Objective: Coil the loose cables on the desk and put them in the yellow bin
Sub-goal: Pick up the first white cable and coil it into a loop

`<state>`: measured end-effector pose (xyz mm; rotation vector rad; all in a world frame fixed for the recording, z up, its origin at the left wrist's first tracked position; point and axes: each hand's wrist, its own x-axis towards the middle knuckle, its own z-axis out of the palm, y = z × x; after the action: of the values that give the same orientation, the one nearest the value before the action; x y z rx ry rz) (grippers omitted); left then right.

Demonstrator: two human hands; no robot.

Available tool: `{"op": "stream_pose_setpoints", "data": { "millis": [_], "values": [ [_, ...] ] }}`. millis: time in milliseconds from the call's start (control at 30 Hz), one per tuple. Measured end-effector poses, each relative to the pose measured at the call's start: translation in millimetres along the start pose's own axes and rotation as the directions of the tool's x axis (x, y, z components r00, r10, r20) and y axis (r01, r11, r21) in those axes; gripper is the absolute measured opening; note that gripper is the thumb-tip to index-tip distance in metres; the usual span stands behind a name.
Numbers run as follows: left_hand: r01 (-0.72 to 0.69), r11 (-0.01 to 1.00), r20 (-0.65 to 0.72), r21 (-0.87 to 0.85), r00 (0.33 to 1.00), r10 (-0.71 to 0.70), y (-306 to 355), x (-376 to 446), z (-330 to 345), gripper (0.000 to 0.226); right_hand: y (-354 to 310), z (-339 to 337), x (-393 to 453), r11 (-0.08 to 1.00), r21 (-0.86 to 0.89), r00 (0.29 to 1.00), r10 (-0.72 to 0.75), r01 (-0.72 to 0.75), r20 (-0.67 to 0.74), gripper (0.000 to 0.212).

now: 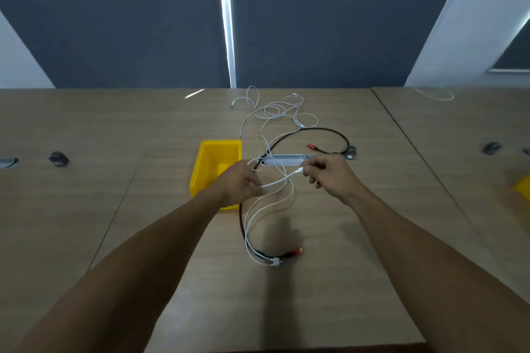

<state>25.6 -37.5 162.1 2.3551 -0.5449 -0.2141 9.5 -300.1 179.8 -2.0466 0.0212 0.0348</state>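
At frame centre, the left hand point(241, 180) and right hand point(321, 170) each pinch a white cable point(279, 180) above the tabletop point(114, 137), apparently starting the first coil; next, wind loops toward the yellow bin point(212, 157), left of centre.

dim, soft focus — wide-angle bending at edges

Left hand point(239, 183) and right hand point(325, 171) pinching, arms outstretched.
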Motion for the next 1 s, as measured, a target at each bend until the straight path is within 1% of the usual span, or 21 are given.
{"op": "stream_pose_setpoints", "data": {
  "millis": [100, 167, 233, 333, 400, 467, 567, 633, 700, 800, 867, 933, 967, 1000],
  "values": [
    [0.020, 0.998, -0.084, -0.057, 0.996, -0.024, 29.1, 13.1, -3.5, 0.014, -19.5, -22.2, 14.4, 0.999, 0.031, 0.999, -0.044, 0.044, 0.005, 0.009],
    [-0.001, 0.995, -0.076, -0.104, 0.997, -0.007, 46.5, 20.4, -2.6, 0.012, -30.4, -35.6, 22.7, 0.995, 0.065, 0.998, -0.070, 0.070, -0.006, 0.009],
    [-0.017, 0.983, -0.065, -0.183, 0.998, 0.006, 59.9, 26.2, -3.6, 0.005, -39.5, -46.6, 30.0, 0.990, 0.110, 0.997, -0.083, 0.083, -0.005, 0.007],
    [0.003, 0.949, -0.122, -0.315, 0.992, -0.044, 78.2, 34.9, -7.5, 0.004, -47.2, -57.4, 40.7, 0.978, 0.201, 0.998, -0.044, 0.051, -0.038, 0.012],
    [-0.001, 0.917, -0.186, -0.400, 0.979, -0.080, 90.0, 39.9, -12.4, 0.003, -46.5, -59.9, 43.3, 0.982, 0.188, 0.998, 0.000, 0.011, -0.058, 0.017],
    [-0.018, 0.889, -0.246, -0.457, 0.963, -0.106, 99.7, 45.7, -20.9, 0.006, -39.5, -57.9, 40.8, 0.994, 0.112, 1.000, 0.001, -0.001, -0.007, 0.018],
    [-0.047, 0.858, -0.285, -0.512, 0.951, -0.118, 111.9, 52.2, -35.0, 0.006, -29.5, -47.0, 33.8, 0.998, 0.005, 0.981, -0.055, 0.055, 0.188, 0.022],
    [-0.065, 0.846, -0.303, -0.530, 0.946, -0.117, 119.3, 55.3, -42.1, 0.009, -31.3, -35.4, 31.8, 0.997, 0.000, 0.955, -0.074, 0.077, 0.288, 0.029],
    [-0.070, 0.836, -0.315, -0.544, 0.941, -0.126, 125.7, 57.8, -47.8, 0.016, -35.2, -23.6, 34.0, 0.995, 0.028, 0.943, -0.098, 0.094, 0.317, 0.031],
    [-0.081, 0.817, -0.323, -0.571, 0.937, -0.133, 131.9, 59.9, -55.9, 0.018, -43.1, -12.8, 40.7, 0.986, 0.004, 0.944, -0.159, 0.165, 0.291, 0.019],
    [-0.088, 0.808, -0.334, -0.583, 0.932, -0.140, 135.6, 61.1, -61.8, 0.016, -47.0, -10.5, 46.2, 0.977, -0.021, 0.939, -0.198, 0.213, 0.280, 0.015],
    [-0.102, 0.791, -0.355, -0.603, 0.923, -0.151, 138.5, 62.2, -70.1, 0.009, -47.3, -10.4, 51.7, 0.968, -0.044, 0.925, -0.222, 0.247, 0.310, 0.012],
    [-0.115, 0.773, -0.365, -0.624, 0.918, -0.158, 140.4, 62.9, -75.5, 0.006, -44.5, -10.4, 55.6, 0.960, -0.060, 0.913, -0.240, 0.274, 0.331, 0.015],
    [-0.126, 0.743, -0.368, -0.657, 0.914, -0.171, 142.3, 64.0, -81.7, 0.005, -40.0, -9.4, 60.1, 0.953, -0.090, 0.904, -0.243, 0.291, 0.351, 0.023]
  ]
}}
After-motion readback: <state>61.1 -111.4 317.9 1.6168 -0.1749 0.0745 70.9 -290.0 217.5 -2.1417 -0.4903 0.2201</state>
